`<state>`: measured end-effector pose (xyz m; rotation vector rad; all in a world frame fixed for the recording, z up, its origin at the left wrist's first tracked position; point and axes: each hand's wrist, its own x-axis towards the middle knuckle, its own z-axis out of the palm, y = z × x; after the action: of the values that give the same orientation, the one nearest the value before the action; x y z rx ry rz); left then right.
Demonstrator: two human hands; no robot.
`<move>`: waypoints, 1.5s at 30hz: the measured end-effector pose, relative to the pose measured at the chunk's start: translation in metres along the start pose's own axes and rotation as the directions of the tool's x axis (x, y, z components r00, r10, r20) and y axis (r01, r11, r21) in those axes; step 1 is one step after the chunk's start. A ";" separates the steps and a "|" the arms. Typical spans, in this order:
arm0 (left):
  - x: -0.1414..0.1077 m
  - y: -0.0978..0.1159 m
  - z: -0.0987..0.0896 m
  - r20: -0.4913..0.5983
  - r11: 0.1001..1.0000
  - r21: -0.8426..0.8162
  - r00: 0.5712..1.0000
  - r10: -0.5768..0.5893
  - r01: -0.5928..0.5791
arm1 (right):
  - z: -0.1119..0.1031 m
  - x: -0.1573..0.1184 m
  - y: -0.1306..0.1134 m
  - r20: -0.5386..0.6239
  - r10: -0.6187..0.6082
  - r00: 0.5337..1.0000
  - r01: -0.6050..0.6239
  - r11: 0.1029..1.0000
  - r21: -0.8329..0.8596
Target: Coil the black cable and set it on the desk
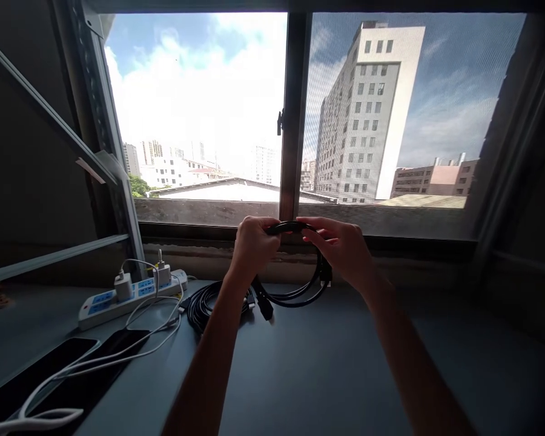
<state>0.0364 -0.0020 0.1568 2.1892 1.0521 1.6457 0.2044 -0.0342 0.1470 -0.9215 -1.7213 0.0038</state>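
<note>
A coiled black cable point(295, 296) is held up between both hands above the grey table, its loop hanging down. My left hand point(257, 242) is closed round the upper left of the coil. At the upper right of the loop, my right hand point(338, 245) pinches the cable between thumb and fingers. A black connector point(265, 307) hangs at the lower left of the loop, and another point(326, 274) is on its right side, below my right hand. A second coil of black cable point(204, 306) lies on the table, partly hidden behind my left forearm.
A white power strip point(113, 312) with two chargers plugged in stands at the left on the table point(300, 375). White cables point(118, 357) run towards two dark flat devices point(40, 369) at the lower left. Behind is a window point(295, 121) with a metal frame.
</note>
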 end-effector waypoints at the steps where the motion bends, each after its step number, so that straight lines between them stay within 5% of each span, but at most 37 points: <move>1: 0.000 0.000 0.000 -0.014 1.000 -0.012 1.000 0.011 -0.011 | -0.002 0.000 0.000 0.011 -0.003 1.000 0.003 1.000 -0.017; 6: 0.000 0.003 -0.002 -0.092 0.998 0.005 0.994 0.066 -0.065 | -0.006 -0.001 0.000 0.011 -0.059 0.998 0.060 0.995 -0.075; 11: 0.000 0.007 -0.004 -0.047 0.998 -0.050 0.999 0.026 -0.028 | -0.006 -0.002 -0.003 -0.013 -0.076 0.997 0.073 0.986 -0.150; 19: -0.003 0.009 -0.019 0.123 0.972 0.077 0.966 -0.228 0.220 | -0.005 -0.001 -0.006 -0.011 0.049 0.999 -0.049 0.999 -0.021; 24: 0.001 0.006 -0.019 0.135 0.960 -0.114 0.962 -0.239 0.254 | 0.001 0.002 0.006 -0.060 0.096 0.994 -0.095 0.995 0.015; 32: 0.001 0.010 -0.022 0.045 0.883 -0.283 0.925 -0.378 0.374 | -0.009 0.001 0.005 0.159 0.123 0.980 -0.139 0.986 0.093; 35: 0.001 0.014 -0.028 0.088 0.838 -0.338 0.901 -0.424 0.427 | -0.013 -0.001 0.001 0.103 0.109 0.989 -0.110 0.994 0.002; 40: -0.001 0.021 -0.029 0.214 0.819 -0.420 0.920 -0.329 0.390 | -0.012 -0.007 -0.001 0.000 0.142 0.990 -0.140 0.972 -0.188; 45: -0.001 0.022 -0.027 0.116 0.821 -0.421 0.920 -0.374 0.386 | -0.011 -0.007 0.002 0.097 0.235 0.967 -0.240 0.969 0.049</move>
<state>0.0213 -0.0256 0.1780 1.5870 0.9235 1.4824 0.2149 -0.0410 0.1442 -1.0919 -1.6740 0.2582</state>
